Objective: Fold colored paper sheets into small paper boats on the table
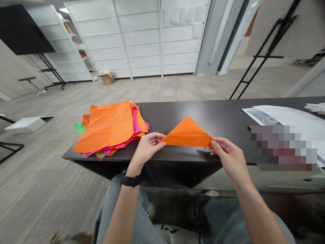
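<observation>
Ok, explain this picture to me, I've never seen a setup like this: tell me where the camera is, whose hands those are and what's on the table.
No machine here: one camera on a person's head looks forward and down at their own arms. The left hand and right hand each pinch a corner of a folded orange paper triangle by the near edge of a dark table. To its left lies a stack of coloured paper, orange on top; to the right, white sheets.

Orange paper triangle [188, 134], dark table [177, 112]
</observation>
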